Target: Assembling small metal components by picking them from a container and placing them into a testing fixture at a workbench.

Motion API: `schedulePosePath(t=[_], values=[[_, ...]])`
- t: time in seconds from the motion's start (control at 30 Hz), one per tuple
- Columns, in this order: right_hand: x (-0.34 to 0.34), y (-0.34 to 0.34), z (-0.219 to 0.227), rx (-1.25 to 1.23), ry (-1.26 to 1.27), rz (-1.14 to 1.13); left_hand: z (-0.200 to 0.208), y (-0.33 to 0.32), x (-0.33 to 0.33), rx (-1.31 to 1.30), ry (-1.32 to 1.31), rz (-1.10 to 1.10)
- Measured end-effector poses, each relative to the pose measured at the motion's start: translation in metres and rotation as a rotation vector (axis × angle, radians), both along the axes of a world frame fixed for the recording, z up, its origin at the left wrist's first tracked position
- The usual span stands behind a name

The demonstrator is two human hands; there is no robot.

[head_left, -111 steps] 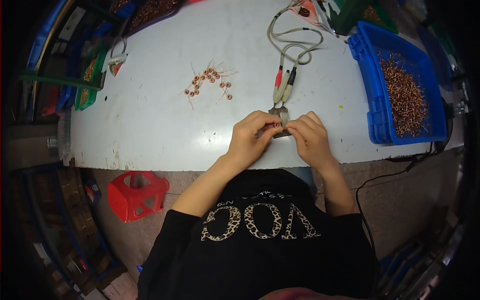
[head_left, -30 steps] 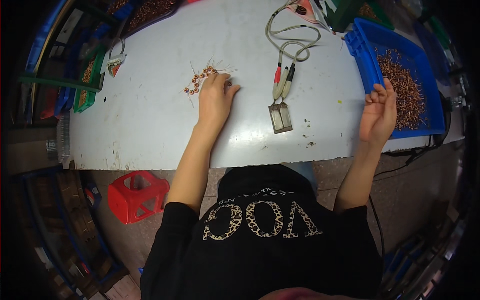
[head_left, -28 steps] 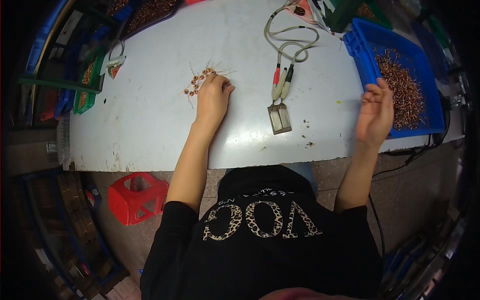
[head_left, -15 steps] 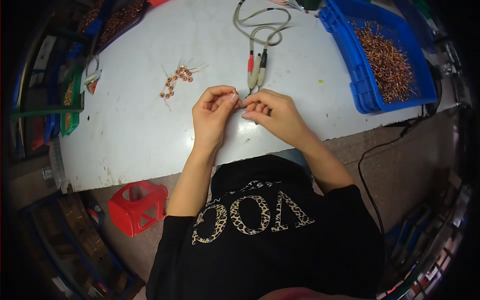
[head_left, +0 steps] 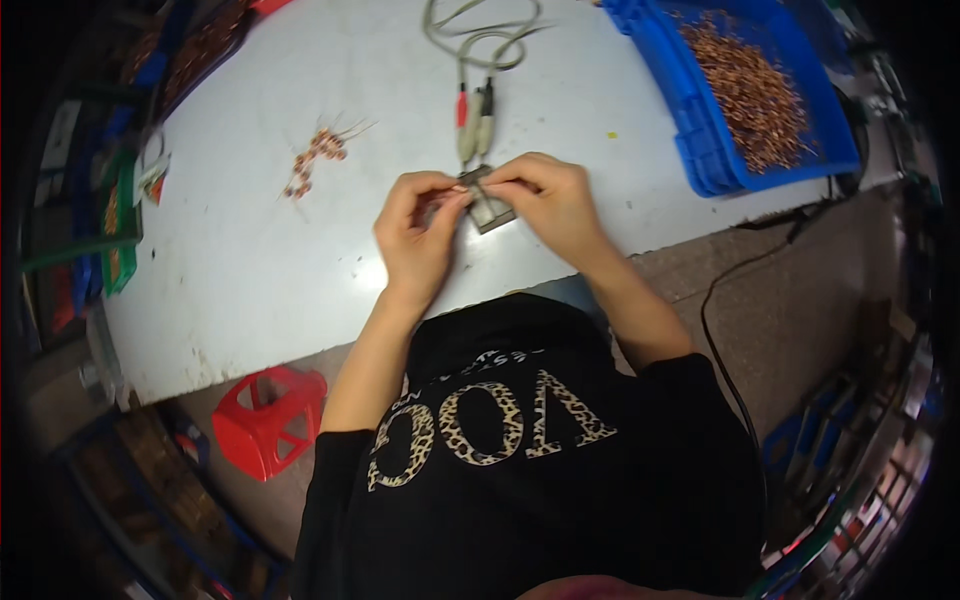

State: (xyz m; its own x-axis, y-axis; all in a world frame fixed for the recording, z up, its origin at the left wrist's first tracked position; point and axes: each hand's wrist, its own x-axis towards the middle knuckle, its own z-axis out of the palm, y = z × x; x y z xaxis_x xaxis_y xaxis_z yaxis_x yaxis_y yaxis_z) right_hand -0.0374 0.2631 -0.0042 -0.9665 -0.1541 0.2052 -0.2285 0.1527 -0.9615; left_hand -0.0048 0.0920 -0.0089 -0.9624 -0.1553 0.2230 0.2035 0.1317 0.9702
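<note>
My left hand (head_left: 415, 235) is closed in a pinch over the white table. In its fingertips is a small copper coil (head_left: 462, 188), mostly covered by the fingers. My right hand (head_left: 553, 203) is pinched too, its fingertips at the top of a small dark metal fixture (head_left: 491, 216); what they hold is too small to make out. Two clip leads, one with a red sleeve (head_left: 462, 110) and one with a black sleeve (head_left: 488, 98), run to the fixture's far end. Several copper coils with thin wire ends (head_left: 318, 152) lie in a cluster left of my hands.
A blue bin (head_left: 700, 150) full of small copper parts stands at the right. The grey cable (head_left: 510, 35) loops at the far side. Green and blue trays (head_left: 120, 225) line the left edge. A red plastic stool (head_left: 265, 420) stands on the floor below the table (head_left: 240, 300).
The view has shifted, so the scene sits further left. My fingertips have come to the far end of the fixture, which now shows between my hands. My right hand's loose fingers have drawn into a pinch.
</note>
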Motion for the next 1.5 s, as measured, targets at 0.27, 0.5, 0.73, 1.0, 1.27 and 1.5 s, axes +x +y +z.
schedulePosePath(t=[0.27,0.5,0.73,1.0,1.27,1.5], values=[[0.000,0.002,-0.016,0.183,0.181,-0.010,-0.017,-0.005,-0.001,-0.166,0.027,0.011],[0.002,0.004,-0.010,0.186,0.150,0.036,-0.018,-0.005,0.003,-0.207,0.081,-0.038],[0.000,0.003,-0.009,0.155,0.136,0.054,-0.021,-0.009,0.002,-0.213,0.083,-0.067],[0.004,0.006,-0.010,0.134,0.126,0.069,-0.025,-0.010,0.001,-0.223,0.167,-0.095],[0.005,0.002,-0.016,0.148,0.202,-0.002,-0.021,-0.003,0.001,-0.055,-0.011,-0.027],[0.001,0.000,-0.015,0.169,0.249,-0.021,-0.016,-0.004,-0.004,-0.197,0.108,-0.014]])
